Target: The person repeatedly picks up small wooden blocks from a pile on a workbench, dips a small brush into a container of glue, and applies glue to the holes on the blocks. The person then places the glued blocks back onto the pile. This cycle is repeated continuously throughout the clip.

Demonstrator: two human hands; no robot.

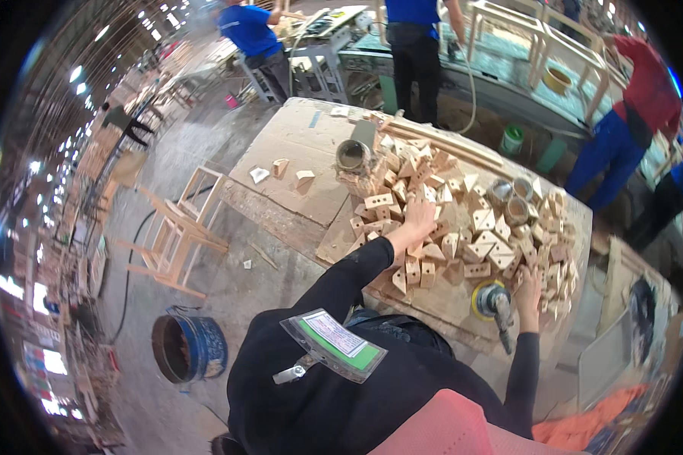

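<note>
The left hand (421, 220) is lying over the left part of a heap of small, pale, angular wooden blocks (483, 221), some with drilled holes. Its fingers are extending among the blocks; whether they are gripping one cannot be determined. The right hand (530, 294) is resting at the heap's near right side, its grip likewise indeterminable. The heap is covering much of the right portion of a worn, light-brown wooden worktable (269, 148). A round, yellow-rimmed power sander with a dark handle (495, 299) is lying just left of the right hand.
</note>
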